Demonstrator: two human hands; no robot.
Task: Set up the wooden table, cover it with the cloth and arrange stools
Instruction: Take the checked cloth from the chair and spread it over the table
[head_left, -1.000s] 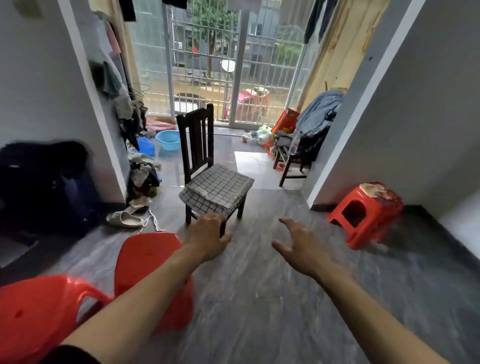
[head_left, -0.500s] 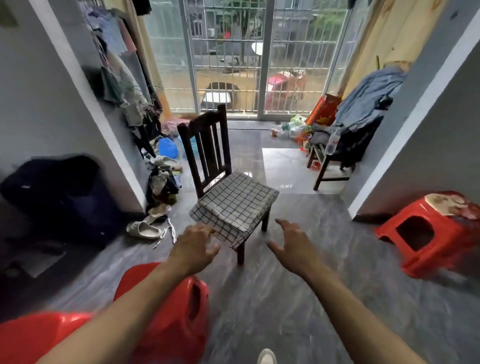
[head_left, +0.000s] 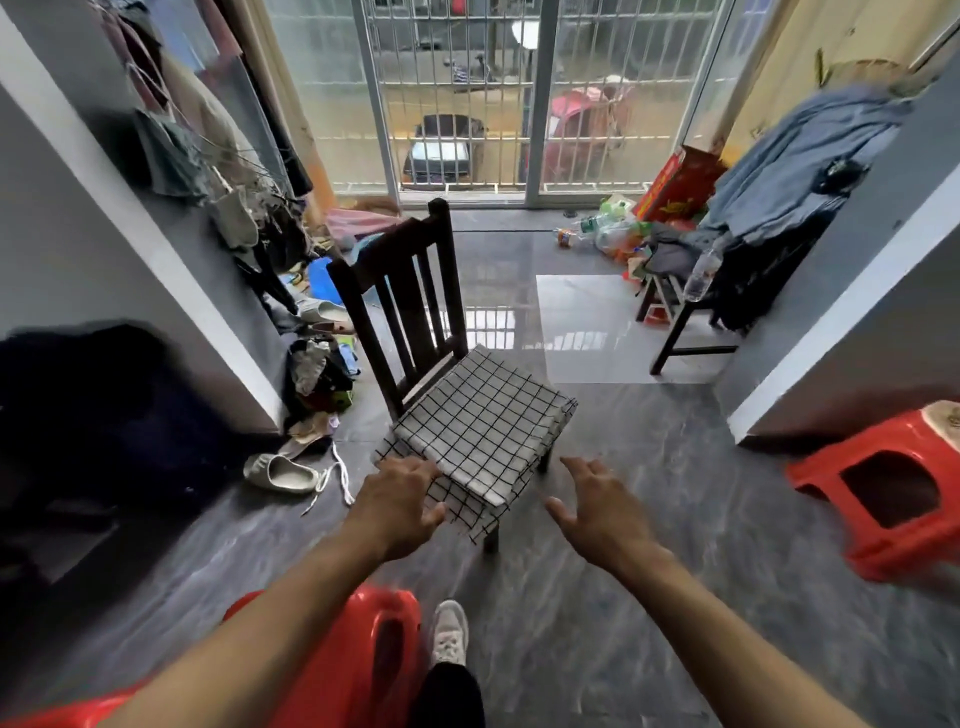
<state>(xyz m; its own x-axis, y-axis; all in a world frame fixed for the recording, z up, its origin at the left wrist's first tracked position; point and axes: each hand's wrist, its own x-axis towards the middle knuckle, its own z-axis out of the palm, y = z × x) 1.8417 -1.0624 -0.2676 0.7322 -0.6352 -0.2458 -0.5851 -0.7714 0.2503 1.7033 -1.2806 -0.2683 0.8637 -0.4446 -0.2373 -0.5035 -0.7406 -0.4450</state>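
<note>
You are standing in a lived-in home, in a room that opens onto a barred balcony door (head_left: 498, 93) with parked vehicles on the street outside. Clothes hang on hangers (head_left: 208, 156) along the left wall, and shoes (head_left: 283, 473) and laundry lie on the grey tiled floor (head_left: 675, 545). A dark wooden chair (head_left: 415, 291), a garment-draped second chair (head_left: 779, 208) and red plastic stools (head_left: 883, 499) furnish it.

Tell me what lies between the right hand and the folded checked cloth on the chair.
Head view: only bare grey floor shows between the right hand and the checked cloth; nothing blocks the reach.
</note>
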